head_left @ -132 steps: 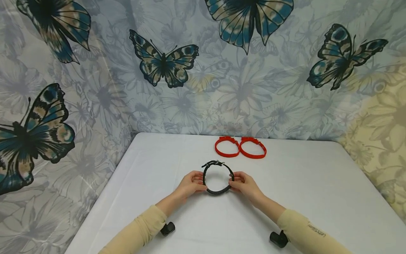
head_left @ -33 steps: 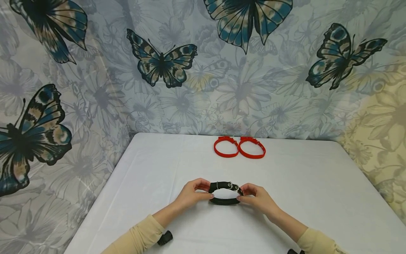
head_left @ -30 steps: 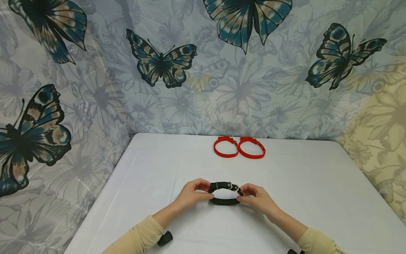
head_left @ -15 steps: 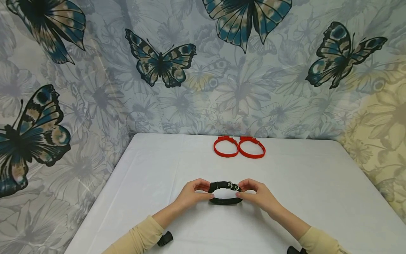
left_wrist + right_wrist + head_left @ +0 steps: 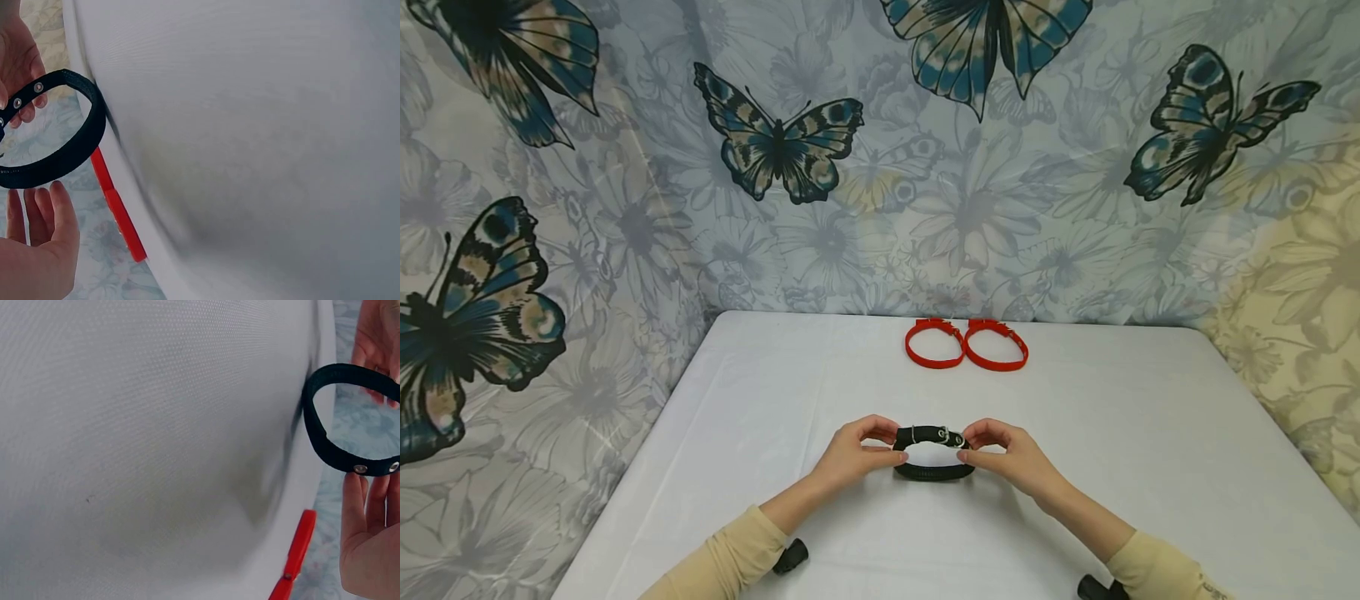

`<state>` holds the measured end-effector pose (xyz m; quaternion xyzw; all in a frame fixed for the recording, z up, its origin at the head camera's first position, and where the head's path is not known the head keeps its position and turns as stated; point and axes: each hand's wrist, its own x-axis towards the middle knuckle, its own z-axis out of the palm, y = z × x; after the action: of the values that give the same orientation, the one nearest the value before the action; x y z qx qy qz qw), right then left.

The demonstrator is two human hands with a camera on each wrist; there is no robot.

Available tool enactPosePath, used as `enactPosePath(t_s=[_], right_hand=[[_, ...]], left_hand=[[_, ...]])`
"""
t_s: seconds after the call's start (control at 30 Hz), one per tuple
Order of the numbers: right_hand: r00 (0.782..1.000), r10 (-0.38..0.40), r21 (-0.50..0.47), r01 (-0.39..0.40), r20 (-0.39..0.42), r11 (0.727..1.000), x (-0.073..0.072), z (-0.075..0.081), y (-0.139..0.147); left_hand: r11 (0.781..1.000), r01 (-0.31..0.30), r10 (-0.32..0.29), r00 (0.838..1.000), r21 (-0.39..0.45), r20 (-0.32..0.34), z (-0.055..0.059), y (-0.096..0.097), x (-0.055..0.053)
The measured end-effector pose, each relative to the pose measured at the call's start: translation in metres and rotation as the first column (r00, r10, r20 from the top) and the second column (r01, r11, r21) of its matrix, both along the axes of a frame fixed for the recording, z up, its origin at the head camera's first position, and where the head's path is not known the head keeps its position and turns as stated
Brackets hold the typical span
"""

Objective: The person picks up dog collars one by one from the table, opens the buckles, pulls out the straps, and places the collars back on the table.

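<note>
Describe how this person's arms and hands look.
The left sleeve and right sleeve are pale yellow, creased and end short of the wrists; the right one bears dark lettering, too cut off to read. A black, rounded piece shows beside each sleeve; its fastening is hidden. The left hand and right hand wear no gloves.

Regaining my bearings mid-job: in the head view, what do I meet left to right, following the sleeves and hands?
Beige left sleeve, left hand, round black band with silver metal eyelets, right hand, beige right sleeve.
</note>
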<state>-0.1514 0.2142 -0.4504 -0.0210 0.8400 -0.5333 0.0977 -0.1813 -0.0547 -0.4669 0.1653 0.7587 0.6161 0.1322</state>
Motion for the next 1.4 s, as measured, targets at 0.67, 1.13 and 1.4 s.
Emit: enactPosePath(t_s=[0.67, 1.13, 1.4], right_hand=[[0.997, 0.045, -0.010, -0.046, -0.060, 0.999, -0.003, 0.010, -0.007], [0.991, 0.094, -0.011, -0.095, -0.096, 0.995, -0.007, 0.013, -0.010], [0.993, 0.086, -0.001, -0.086, -0.086, 0.996, -0.006, 0.013, -0.010]], left_hand=[[0.999, 0.026, -0.023, 0.998, 0.031, -0.065, 0.004, 0.003, -0.005], [0.999, 0.046, -0.045, 0.989, 0.006, -0.142, 0.022, 0.007, 0.003], [0.998, 0.065, -0.064, 0.974, 0.000, -0.220, 0.048, 0.012, 0.012]])
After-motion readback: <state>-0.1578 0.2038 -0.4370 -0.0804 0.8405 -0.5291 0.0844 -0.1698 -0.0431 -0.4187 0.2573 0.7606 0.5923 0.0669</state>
